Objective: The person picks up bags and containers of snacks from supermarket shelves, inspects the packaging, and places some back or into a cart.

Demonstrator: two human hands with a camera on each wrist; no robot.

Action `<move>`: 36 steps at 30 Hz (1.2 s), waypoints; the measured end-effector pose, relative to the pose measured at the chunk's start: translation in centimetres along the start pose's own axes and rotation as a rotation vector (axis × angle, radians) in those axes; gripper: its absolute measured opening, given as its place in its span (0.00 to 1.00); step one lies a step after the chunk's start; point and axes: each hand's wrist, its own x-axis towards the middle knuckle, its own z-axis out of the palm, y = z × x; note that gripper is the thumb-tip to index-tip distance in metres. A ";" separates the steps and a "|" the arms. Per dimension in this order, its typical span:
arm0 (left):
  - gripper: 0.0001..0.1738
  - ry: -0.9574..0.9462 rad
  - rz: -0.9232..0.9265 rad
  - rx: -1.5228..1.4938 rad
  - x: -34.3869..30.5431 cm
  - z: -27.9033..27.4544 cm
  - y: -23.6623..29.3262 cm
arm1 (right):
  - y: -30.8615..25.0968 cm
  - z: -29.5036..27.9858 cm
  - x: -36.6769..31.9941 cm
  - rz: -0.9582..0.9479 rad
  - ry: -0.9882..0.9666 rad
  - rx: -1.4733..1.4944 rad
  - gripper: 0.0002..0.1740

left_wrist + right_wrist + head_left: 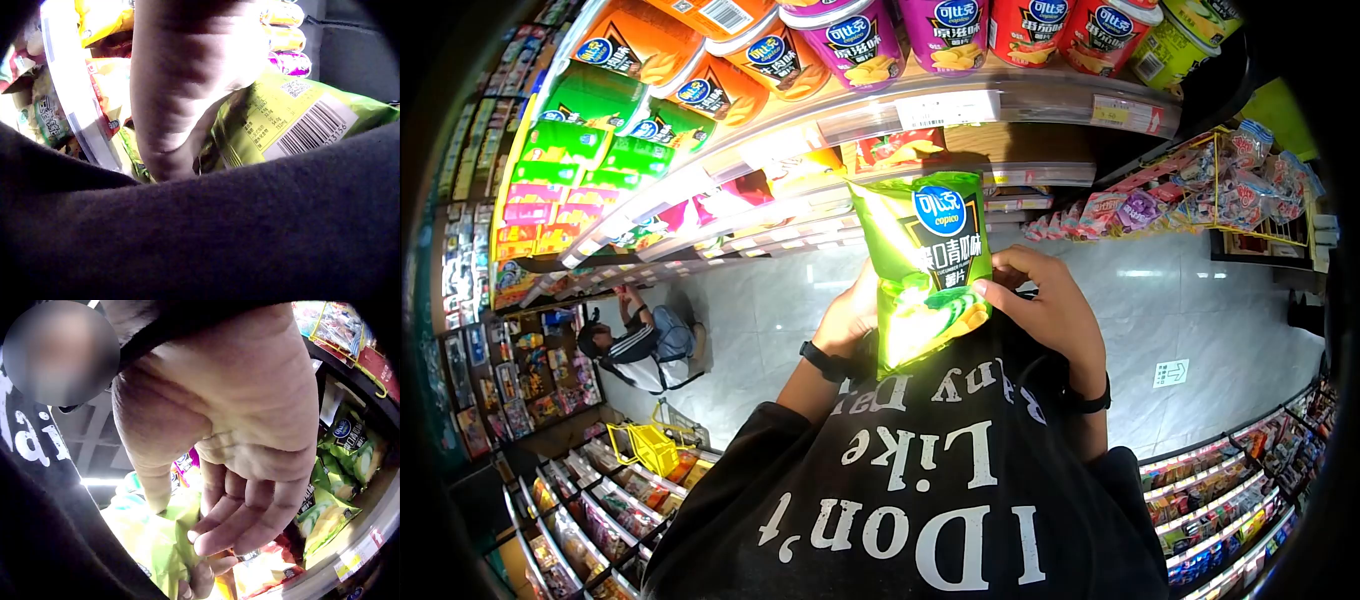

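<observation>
A green bag of cucumber-flavour potato chips is held upright in front of the chest, its printed front facing up towards the head camera. My left hand grips the bag's left side, with the fingers hidden behind it. The right hand pinches the right edge, thumb lying on the front. In the left wrist view the back of the chip bag shows a barcode, beside the left hand. The right wrist view shows the right hand with curled fingers and its thumb against the green bag.
Shelves ahead carry chip tubs and bagged snacks. A wire rack of wrapped sweets stands to the right. On the left, a person is near the shelving, and a yellow basket is behind on the grey tiled floor.
</observation>
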 end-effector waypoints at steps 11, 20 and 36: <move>0.26 0.026 -0.008 -0.012 -0.5 1.0 0.6 | 0.2 -0.2 -0.1 -0.003 -0.033 -0.006 0.12; 0.30 0.041 0.051 0.038 0.0 0.6 0.1 | 0.7 -0.1 -0.3 -0.037 -0.031 -0.012 0.12; 0.31 -0.003 0.140 0.496 0.8 0.3 0.1 | 0.0 0.3 -0.2 -0.009 0.241 -0.083 0.09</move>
